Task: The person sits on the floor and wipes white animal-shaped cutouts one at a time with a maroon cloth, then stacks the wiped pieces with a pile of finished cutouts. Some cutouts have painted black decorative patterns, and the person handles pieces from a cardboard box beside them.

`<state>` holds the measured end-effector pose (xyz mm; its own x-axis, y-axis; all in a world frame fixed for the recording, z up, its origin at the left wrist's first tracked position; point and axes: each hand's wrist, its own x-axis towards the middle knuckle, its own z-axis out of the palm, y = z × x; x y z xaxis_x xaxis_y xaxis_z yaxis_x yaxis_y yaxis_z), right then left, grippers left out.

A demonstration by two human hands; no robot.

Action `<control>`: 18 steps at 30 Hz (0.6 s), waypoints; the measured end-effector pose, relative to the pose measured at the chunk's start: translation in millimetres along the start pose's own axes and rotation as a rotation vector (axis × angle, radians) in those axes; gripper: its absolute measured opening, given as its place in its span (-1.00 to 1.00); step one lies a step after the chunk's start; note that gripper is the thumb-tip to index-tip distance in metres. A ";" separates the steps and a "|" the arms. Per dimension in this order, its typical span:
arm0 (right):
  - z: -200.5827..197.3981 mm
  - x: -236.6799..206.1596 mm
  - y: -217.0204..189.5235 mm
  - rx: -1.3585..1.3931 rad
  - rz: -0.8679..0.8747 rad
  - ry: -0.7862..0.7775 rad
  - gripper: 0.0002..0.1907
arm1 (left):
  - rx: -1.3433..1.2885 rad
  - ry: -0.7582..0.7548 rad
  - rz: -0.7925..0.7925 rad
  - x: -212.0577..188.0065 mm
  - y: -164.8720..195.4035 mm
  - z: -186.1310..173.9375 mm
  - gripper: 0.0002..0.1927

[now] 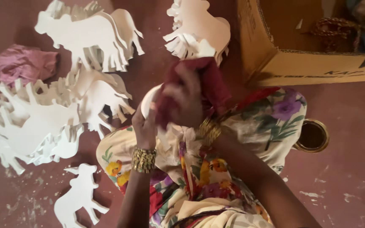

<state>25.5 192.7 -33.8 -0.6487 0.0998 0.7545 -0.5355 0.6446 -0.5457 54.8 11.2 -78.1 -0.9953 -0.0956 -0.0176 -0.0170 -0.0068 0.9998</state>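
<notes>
Holding: left hand (145, 126) grips a white cutout piece (148, 103) by its near edge, fingers curled round it; only a rounded bit of the piece shows, rest hidden behind the cloth.
Right hand: right hand (182, 99) closed on a dark red cloth (210, 82), pressing it vs the white piece; cloth bunches up over & far side of the fingers.
Wrists: gold bangles on both, left bangles (143, 159), right bangles (209, 130).
Where: piece + cloth sit centre frame, above the person's lap, which is covered by floral fabric (271, 114) in cream, red, purple, yellow.
Far centre: stack of white animal cutouts (199, 25), legs pointing near, just beyond the cloth; can't tell if touching it.
Far left: another stack of cutouts (85, 33), cow-like shapes, fanned.
Left: big heap of cutouts (30, 122) overlapping, spread on the floor (351, 105), which is reddish-brown.
Near left: single white cutout (79, 196) lying flat, apart from the heap, white dust/flecks around it.
Far left edge: crumpled pink rag (22, 63) on floor, just beside the heaps.
Far right: open cardboard box (300, 63), brown, w/ rope or chain-like stuff (334, 27) inside, blurred.
Right: small round tin (312, 136), gold rim, dark inside, on floor just beside the knee.
</notes>
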 end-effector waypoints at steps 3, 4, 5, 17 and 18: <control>8.8 1.8 31.9 0.100 0.352 0.092 -0.60 | 0.035 0.103 -0.116 -14.9 16.9 -6.7 -0.65; 10.6 -1.0 37.4 0.132 0.460 0.121 -0.58 | 0.012 0.099 -0.014 -14.4 19.9 -7.0 -0.66; 13.4 -7.9 36.6 0.140 0.397 0.066 -0.55 | -0.013 0.083 0.097 -8.5 22.0 -5.7 -0.67; -34.0 -104.4 -24.0 0.582 0.176 -0.703 -0.35 | 0.044 0.313 0.335 39.2 31.2 -45.7 -0.64; -40.0 -90.0 -23.2 0.633 0.200 -0.581 -0.34 | 0.117 0.309 0.376 43.7 24.9 -50.2 -0.64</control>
<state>117.9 199.1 -74.5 -0.8426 -0.3462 0.4126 -0.4700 0.0985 -0.8772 15.7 -43.1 -54.2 -0.8599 -0.3603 0.3616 0.3095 0.1951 0.9306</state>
